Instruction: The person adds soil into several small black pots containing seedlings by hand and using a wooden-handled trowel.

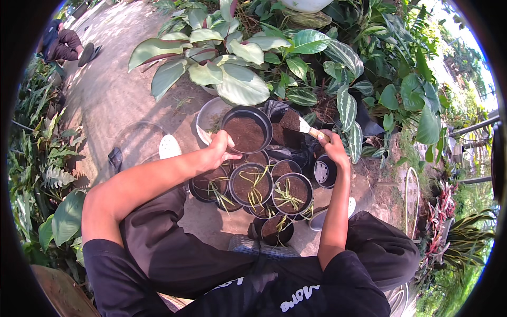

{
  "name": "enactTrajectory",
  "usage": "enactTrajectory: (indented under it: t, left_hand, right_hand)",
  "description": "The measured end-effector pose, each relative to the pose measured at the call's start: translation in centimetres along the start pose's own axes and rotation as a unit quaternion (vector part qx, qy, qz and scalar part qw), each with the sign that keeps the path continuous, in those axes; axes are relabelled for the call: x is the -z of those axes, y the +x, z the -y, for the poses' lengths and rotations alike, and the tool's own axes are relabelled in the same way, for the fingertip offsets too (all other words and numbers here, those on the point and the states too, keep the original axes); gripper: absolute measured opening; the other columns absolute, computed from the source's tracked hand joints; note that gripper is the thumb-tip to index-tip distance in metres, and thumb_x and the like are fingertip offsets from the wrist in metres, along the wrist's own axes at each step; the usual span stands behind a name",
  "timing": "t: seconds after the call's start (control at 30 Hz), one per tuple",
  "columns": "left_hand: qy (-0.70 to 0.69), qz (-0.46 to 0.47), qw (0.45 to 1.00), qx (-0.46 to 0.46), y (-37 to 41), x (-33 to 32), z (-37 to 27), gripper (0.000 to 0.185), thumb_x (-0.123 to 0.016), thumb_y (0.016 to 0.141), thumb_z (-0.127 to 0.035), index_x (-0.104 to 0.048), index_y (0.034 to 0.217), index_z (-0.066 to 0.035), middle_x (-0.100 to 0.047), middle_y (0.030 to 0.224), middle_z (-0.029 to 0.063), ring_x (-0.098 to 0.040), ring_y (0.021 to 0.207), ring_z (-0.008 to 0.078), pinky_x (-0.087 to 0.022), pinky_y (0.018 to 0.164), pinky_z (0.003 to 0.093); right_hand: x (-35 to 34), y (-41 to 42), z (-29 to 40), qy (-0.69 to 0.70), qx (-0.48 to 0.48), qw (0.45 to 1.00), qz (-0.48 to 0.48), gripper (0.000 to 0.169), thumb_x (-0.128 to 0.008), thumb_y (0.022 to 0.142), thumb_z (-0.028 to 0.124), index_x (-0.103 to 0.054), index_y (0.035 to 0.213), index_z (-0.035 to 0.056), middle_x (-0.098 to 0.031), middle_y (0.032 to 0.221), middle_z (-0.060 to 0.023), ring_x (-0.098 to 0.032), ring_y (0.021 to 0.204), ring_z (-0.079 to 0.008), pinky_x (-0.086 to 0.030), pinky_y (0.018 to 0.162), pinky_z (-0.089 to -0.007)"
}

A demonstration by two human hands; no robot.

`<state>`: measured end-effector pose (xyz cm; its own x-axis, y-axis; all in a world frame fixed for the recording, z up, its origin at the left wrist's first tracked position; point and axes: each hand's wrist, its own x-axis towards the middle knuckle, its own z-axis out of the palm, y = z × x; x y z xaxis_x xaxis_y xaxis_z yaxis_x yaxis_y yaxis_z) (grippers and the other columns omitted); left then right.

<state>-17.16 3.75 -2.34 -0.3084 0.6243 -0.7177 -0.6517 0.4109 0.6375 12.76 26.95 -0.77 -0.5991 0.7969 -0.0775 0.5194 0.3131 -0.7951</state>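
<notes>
My left hand (222,149) grips the rim of a black plastic pot (246,128), which is mostly filled with brown soil. To its right, my right hand (332,143) holds a hand trowel (311,127) by its wooden handle, with dark soil heaped on the blade. The trowel is over a black plastic bag (291,147) that has soil in it. Closer to me stand several potted seedlings; one pot (251,186) has long, limp, striped leaves lying on its soil, and another pot (292,194) beside it looks similar.
A pale round basin (202,121) sits behind the held pot. An empty black pot (324,171) is near my right forearm. Broad-leaved plants (241,79) crowd the far side. A hose (412,198) loops at right. Another person (63,43) sits at far left on the concrete path (107,83).
</notes>
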Motion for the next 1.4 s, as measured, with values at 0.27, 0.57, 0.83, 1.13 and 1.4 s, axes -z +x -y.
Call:
enactTrajectory:
  t: [0.27, 0.57, 0.83, 1.13, 1.4]
  left_hand:
    - [-0.025, 0.171, 0.985, 0.013, -0.6, -1.2, -1.1, 0.016, -0.045, 0.073, -0.006, -0.052, 0.086, 0.0, -0.061, 0.11, 0.0207, -0.062, 0.099, 0.0357, -0.052, 0.092, 0.0474]
    - [-0.04, 0.2, 0.979, 0.008, -0.6, -1.6, -1.0, 0.015, -0.045, 0.072, 0.001, -0.051, 0.086, 0.0, -0.058, 0.089, 0.0159, -0.065, 0.085, 0.0334, -0.057, 0.082, 0.0496]
    - [0.001, 0.133, 0.991, -0.021, -2.2, -2.7, -1.4, 0.066, -0.047, 0.07, 0.006, -0.017, 0.127, -0.006, -0.048, 0.09, 0.0111, -0.062, 0.075, 0.027, -0.058, 0.075, 0.0517]
    - [0.101, 0.171, 0.979, -0.046, -1.8, -2.8, -0.5, 0.072, -0.052, 0.07, -0.002, -0.014, 0.131, -0.002, -0.046, 0.095, 0.0128, -0.061, 0.077, 0.0264, -0.056, 0.075, 0.046]
    - [0.057, 0.142, 0.987, -0.04, -2.4, -3.2, -0.8, 0.063, -0.051, 0.07, 0.0, -0.017, 0.122, -0.005, -0.046, 0.094, 0.0123, -0.06, 0.074, 0.0282, -0.056, 0.072, 0.0503]
  right_hand:
    - [1.1, -2.2, 8.4, -0.014, 0.125, 0.992, -0.021, 0.025, -0.061, 0.089, 0.008, -0.06, 0.113, 0.0003, -0.064, 0.1, -0.0136, -0.06, 0.092, -0.0246, -0.046, 0.085, -0.0361]
    - [-0.5, -3.8, 13.0, -0.127, 0.179, 0.972, -0.087, 0.024, -0.062, 0.082, 0.001, -0.059, 0.106, 0.0035, -0.056, 0.101, -0.0109, -0.05, 0.097, -0.0314, -0.041, 0.09, -0.0402]
    - [1.1, -4.9, 13.0, -0.198, 0.139, 0.969, -0.043, 0.024, -0.065, 0.08, 0.008, -0.063, 0.103, 0.0002, -0.059, 0.099, -0.0142, -0.054, 0.097, -0.0335, -0.044, 0.088, -0.0422]
    - [-0.7, -6.0, 15.2, -0.184, 0.168, 0.968, -0.012, 0.022, -0.065, 0.083, 0.011, -0.067, 0.104, 0.0088, -0.058, 0.09, -0.0123, -0.055, 0.093, -0.0324, -0.044, 0.086, -0.042]
    - [1.8, -7.9, 16.2, -0.268, 0.083, 0.96, -0.017, 0.022, -0.065, 0.084, 0.012, -0.069, 0.106, 0.011, -0.059, 0.089, -0.0131, -0.057, 0.095, -0.0321, -0.046, 0.084, -0.0425]
